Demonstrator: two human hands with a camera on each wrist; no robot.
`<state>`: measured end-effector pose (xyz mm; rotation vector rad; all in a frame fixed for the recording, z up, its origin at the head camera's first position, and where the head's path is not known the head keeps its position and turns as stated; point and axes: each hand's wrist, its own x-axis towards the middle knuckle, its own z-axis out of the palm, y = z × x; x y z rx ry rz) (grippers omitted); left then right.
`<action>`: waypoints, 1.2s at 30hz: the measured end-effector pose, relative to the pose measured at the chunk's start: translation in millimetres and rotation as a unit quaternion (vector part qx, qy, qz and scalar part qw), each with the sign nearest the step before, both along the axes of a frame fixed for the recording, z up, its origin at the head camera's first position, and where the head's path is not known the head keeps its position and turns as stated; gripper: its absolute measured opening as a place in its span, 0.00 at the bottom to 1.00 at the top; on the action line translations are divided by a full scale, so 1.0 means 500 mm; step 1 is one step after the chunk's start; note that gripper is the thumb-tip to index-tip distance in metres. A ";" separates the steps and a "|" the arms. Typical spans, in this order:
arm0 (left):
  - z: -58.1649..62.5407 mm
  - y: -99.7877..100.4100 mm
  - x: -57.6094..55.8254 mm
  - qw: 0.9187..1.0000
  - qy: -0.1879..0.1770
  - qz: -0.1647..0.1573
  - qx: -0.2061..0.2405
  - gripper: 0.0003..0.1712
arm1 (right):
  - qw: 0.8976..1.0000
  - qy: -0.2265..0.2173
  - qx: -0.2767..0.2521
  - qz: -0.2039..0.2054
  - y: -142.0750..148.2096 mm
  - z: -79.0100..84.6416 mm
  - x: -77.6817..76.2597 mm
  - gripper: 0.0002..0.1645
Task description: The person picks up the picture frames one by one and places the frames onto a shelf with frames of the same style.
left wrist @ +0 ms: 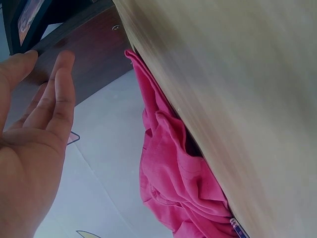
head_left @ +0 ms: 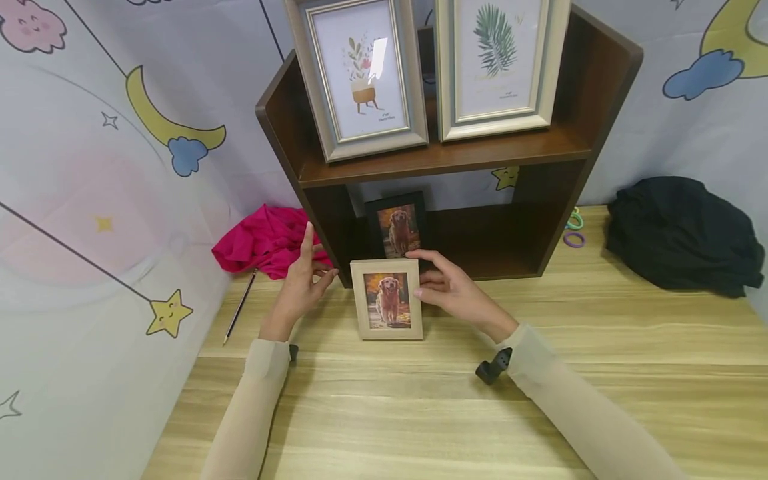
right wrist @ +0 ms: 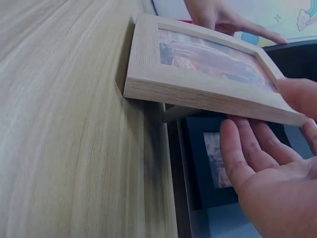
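A light wood photo frame (head_left: 357, 300) with a dog picture stands on the table before the shelf. My right hand (head_left: 453, 290) pinches its upper right side, thumb at the front and fingers behind, as the right wrist view shows. My left hand (head_left: 303, 287) is beside the shelf's left panel, fingers extended and nothing held; whether its fingertips touch the panel I cannot tell. Behind the light frame, a black photo frame (head_left: 423, 213) with a similar dog picture leans in the lower compartment of the dark brown shelf (head_left: 384, 175).
Two larger frames, one with a potted plant picture (head_left: 354, 53) and one with a leaf picture (head_left: 495, 73), stand on the upper shelf. Pink cloth (head_left: 270, 240) and a pencil (head_left: 241, 308) lie left. Black cloth (head_left: 681, 233) and coloured rings (head_left: 574, 239) lie right.
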<state>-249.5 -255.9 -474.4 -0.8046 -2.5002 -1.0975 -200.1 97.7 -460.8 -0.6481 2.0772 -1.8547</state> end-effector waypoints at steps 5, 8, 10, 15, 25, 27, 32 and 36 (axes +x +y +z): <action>0.000 -0.001 -0.001 1.000 -0.004 0.000 -0.001 0.73 | 1.000 0.014 -0.009 -0.010 -0.005 -0.004 -0.001 0.38; 0.000 0.000 -0.001 1.000 -0.004 -0.002 -0.001 0.73 | 1.000 0.020 -0.009 -0.014 -0.006 -0.006 0.001 0.38; 0.002 0.000 -0.001 1.000 -0.004 -0.002 -0.001 0.73 | 1.000 0.024 -0.007 -0.017 -0.008 -0.006 0.002 0.38; 0.003 0.001 0.000 1.000 -0.002 0.000 -0.003 0.74 | 0.999 0.028 -0.001 -0.024 -0.010 -0.009 0.003 0.38; 0.003 0.001 0.001 1.000 0.003 -0.001 0.000 0.73 | 0.999 0.031 0.003 -0.024 -0.010 -0.013 0.000 0.38; 0.003 0.000 0.001 1.000 0.003 0.001 -0.002 0.73 | 0.999 0.024 0.005 -0.025 -0.011 -0.014 -0.001 0.38; 0.001 -0.001 0.000 1.000 0.004 0.001 -0.002 0.74 | 0.999 0.017 0.009 -0.031 -0.013 -0.013 0.000 0.37; 0.000 0.000 -0.001 1.000 0.009 -0.003 -0.001 0.74 | 0.999 0.015 0.007 -0.040 -0.013 -0.013 0.001 0.37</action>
